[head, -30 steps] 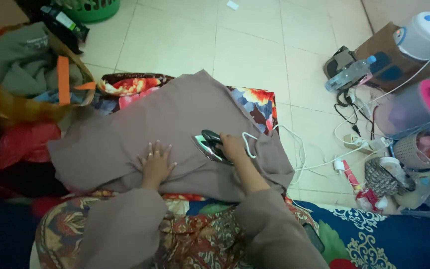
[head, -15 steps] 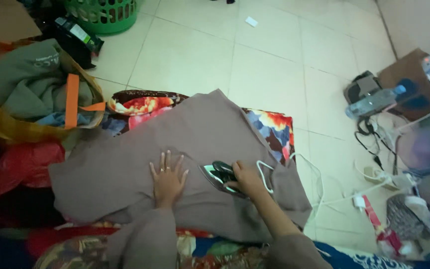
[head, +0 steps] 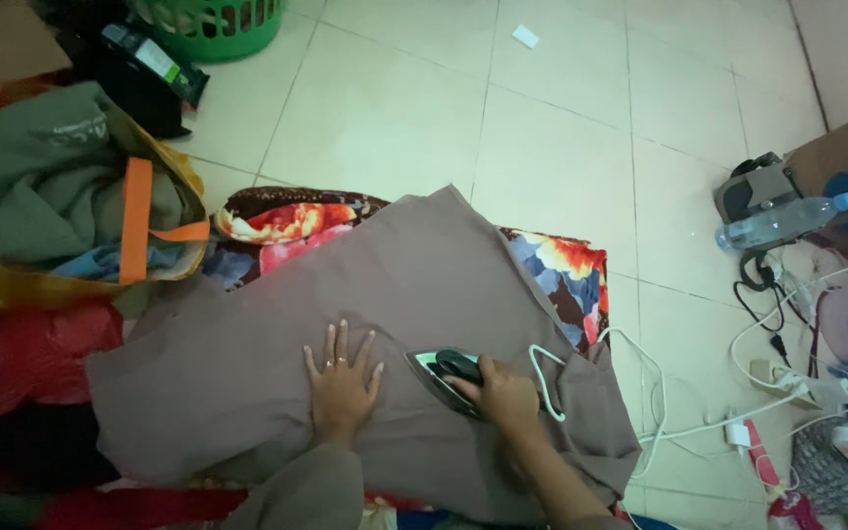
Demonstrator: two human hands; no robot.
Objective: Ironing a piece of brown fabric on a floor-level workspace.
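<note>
Pale floor tiles fill the upper half of my view, with the work spread low on a flowered mat laid over them. My right hand is closed around the dark handle of the clothes iron, which sits flat on the taupe garment. My left hand lies just beside it, fingers spread and palm pressed to the cloth, holding nothing.

Compared with a second ago, the iron and both hands have kept almost the same relation to each other; the whole scene has slid down and to the right in the frame, so I take it my head tilted rather than the iron travelling far. The left hand looks a little closer to the iron's tip than before, though the dim light makes that hard to be sure of. I judge the pressing stroke is still on the same patch of cloth, mid-garment, with the left hand keeping it taut.

The iron's long axis runs from lower right to upper left, its pointed nose aimed at my left hand and its heel under my right wrist. Its white cord loops off the heel toward the plugs and clutter at right, beyond which a clear water bottle lies. An orange-strapped bag of clothes sits at far left.
</note>
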